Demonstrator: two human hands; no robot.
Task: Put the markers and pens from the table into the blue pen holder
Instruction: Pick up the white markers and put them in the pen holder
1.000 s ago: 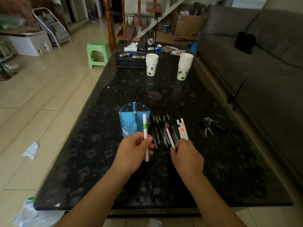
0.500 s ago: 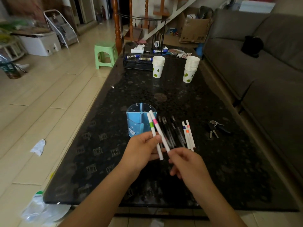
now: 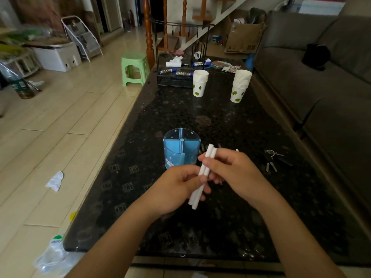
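The blue pen holder (image 3: 181, 150), round with four compartments, stands on the black stone table (image 3: 140, 137). Just in front of it and to its right, both hands hold two white markers (image 3: 202, 173) side by side, tilted up to the right. My left hand (image 3: 176, 187) grips their lower half. My right hand (image 3: 234, 171) wraps their upper half, and its fingers cover the coloured bands. The other pens on the table lie mostly hidden behind my right hand; only a white tip (image 3: 237, 150) shows.
A bunch of keys (image 3: 271, 159) lies to the right. Two stacks of paper cups (image 3: 199, 83) (image 3: 240, 86) and a black wire rack (image 3: 176, 77) stand at the far end. A grey sofa (image 3: 321, 87) runs along the right side. A green stool (image 3: 134, 67) stands on the floor.
My right hand brought the pink-banded marker next to the green-banded one in my left hand. Both hands now clasp the pair together, raised a little toward the holder.
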